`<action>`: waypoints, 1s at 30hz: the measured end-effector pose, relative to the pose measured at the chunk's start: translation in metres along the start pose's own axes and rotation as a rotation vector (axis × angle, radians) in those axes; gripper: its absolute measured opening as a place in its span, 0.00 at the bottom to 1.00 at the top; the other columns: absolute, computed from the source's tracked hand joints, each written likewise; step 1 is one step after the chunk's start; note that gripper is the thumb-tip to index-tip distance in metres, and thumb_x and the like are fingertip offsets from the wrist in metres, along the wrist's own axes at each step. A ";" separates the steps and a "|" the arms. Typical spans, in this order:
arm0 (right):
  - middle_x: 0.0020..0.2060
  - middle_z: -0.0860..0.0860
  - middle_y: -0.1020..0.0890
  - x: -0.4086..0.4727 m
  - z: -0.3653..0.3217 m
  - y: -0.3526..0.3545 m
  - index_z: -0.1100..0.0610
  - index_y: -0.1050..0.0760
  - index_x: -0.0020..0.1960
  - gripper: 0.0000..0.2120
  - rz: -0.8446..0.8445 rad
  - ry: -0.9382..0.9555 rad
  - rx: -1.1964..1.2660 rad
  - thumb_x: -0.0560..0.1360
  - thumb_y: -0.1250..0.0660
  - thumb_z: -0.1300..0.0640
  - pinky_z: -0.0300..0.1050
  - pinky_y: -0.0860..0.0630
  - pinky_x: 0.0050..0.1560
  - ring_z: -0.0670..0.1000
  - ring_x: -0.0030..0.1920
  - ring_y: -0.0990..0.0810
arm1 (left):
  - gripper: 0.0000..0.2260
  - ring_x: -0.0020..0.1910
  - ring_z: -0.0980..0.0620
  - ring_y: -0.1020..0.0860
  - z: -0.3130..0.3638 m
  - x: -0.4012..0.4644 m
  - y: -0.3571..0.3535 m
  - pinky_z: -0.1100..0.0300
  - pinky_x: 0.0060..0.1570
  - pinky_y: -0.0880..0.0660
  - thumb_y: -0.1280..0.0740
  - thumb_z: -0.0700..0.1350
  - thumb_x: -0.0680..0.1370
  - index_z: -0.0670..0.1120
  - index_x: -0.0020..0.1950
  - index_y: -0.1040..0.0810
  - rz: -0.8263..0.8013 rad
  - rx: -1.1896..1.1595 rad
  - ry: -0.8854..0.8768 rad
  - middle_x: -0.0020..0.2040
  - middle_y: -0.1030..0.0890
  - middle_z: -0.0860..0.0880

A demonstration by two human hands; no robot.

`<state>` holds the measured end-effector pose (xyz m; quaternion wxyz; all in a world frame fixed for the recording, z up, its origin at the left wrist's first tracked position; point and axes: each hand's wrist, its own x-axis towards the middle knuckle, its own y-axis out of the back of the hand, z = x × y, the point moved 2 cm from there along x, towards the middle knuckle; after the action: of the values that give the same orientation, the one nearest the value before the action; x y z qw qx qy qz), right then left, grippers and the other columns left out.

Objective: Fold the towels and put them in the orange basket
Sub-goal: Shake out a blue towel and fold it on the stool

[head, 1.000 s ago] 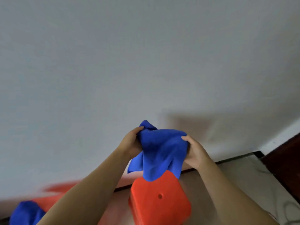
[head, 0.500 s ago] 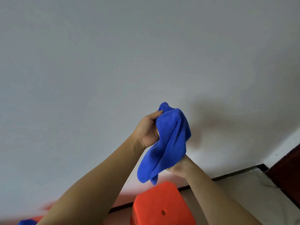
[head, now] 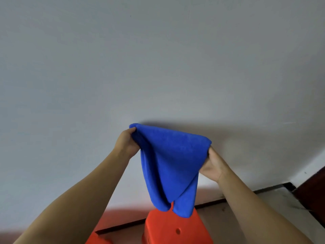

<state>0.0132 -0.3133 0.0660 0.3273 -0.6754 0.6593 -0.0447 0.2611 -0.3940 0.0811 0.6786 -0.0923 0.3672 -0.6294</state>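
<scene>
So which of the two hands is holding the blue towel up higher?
The left hand. It grips the top corner of the blue towel, while the right hand holds the other corner lower down.

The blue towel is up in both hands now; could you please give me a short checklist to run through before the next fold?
1. Left hand grips one upper corner of the blue towel: ok.
2. Right hand grips the opposite upper corner: ok.
3. Top edge stretched fairly straight between the hands: ok.
4. Towel hanging flat: not ok, it drapes in bunched folds and ends in two separate lobes.
5. Lower edges aligned: cannot tell, the folds hide them.
6. Orange basket ready to receive it: cannot tell; an orange plastic item sits below the towel, but no opening shows.
</scene>
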 end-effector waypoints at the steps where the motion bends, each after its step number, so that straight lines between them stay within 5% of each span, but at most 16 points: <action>1: 0.48 0.51 0.15 0.002 -0.006 0.007 0.54 0.21 0.56 0.17 0.019 0.021 0.000 0.79 0.42 0.45 0.46 0.27 0.49 0.51 0.51 0.21 | 0.12 0.56 0.45 0.24 0.003 0.001 0.003 0.51 0.65 0.31 0.42 0.39 0.80 0.38 0.61 0.27 0.013 0.009 -0.006 0.54 0.21 0.42; 5: 0.42 0.54 0.15 0.002 -0.026 0.031 0.58 0.21 0.53 0.15 0.139 0.087 0.088 0.78 0.40 0.48 0.47 0.26 0.45 0.51 0.45 0.18 | 0.13 0.56 0.46 0.24 0.008 0.005 0.005 0.53 0.58 0.28 0.39 0.40 0.78 0.40 0.63 0.27 0.053 0.078 -0.026 0.55 0.22 0.45; 7: 0.35 0.53 0.17 0.002 -0.036 0.039 0.57 0.23 0.45 0.12 0.172 0.143 0.130 0.78 0.40 0.51 0.45 0.26 0.41 0.50 0.37 0.18 | 0.05 0.44 0.50 0.26 0.009 0.004 0.002 0.57 0.46 0.30 0.40 0.39 0.78 0.42 0.50 0.25 0.033 0.100 -0.025 0.44 0.26 0.47; 11: 0.39 0.52 0.20 0.001 -0.052 0.049 0.56 0.24 0.42 0.10 0.090 0.232 0.101 0.77 0.42 0.56 0.45 0.28 0.43 0.51 0.42 0.21 | 0.10 0.32 0.51 0.36 0.010 0.007 -0.002 0.59 0.34 0.39 0.42 0.39 0.77 0.47 0.35 0.35 -0.086 0.069 -0.012 0.35 0.35 0.49; 17: 0.39 0.52 0.21 0.006 -0.072 0.060 0.53 0.26 0.41 0.08 0.139 0.280 0.103 0.77 0.39 0.60 0.44 0.27 0.46 0.50 0.40 0.20 | 0.04 0.45 0.49 0.23 0.019 0.008 -0.012 0.56 0.42 0.28 0.37 0.44 0.79 0.46 0.46 0.25 -0.041 0.105 -0.020 0.46 0.22 0.48; 21: 0.37 0.50 0.23 0.009 -0.091 0.066 0.52 0.25 0.46 0.09 0.278 0.331 -0.030 0.76 0.38 0.65 0.43 0.27 0.41 0.49 0.38 0.24 | 0.20 0.59 0.46 0.25 0.029 0.013 -0.005 0.53 0.56 0.27 0.33 0.40 0.76 0.40 0.67 0.28 0.077 0.184 -0.040 0.64 0.25 0.44; 26: 0.40 0.52 0.21 0.011 -0.111 0.059 0.54 0.22 0.47 0.08 0.337 0.403 -0.313 0.75 0.36 0.66 0.43 0.24 0.44 0.50 0.39 0.21 | 0.17 0.52 0.43 0.24 0.029 0.017 0.003 0.50 0.55 0.26 0.36 0.33 0.74 0.38 0.63 0.27 0.180 0.261 0.078 0.60 0.23 0.41; 30: 0.44 0.51 0.18 0.014 -0.122 0.055 0.55 0.20 0.47 0.05 0.313 0.410 -0.355 0.76 0.35 0.62 0.43 0.24 0.46 0.49 0.44 0.20 | 0.03 0.43 0.46 0.23 0.020 0.009 0.015 0.53 0.50 0.26 0.36 0.36 0.77 0.38 0.47 0.23 0.178 0.319 0.262 0.46 0.21 0.43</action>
<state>-0.0926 -0.3678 0.1284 0.0674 -0.5894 0.8049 -0.0130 0.2841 -0.4062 0.0830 0.6839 0.1316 0.3546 -0.6239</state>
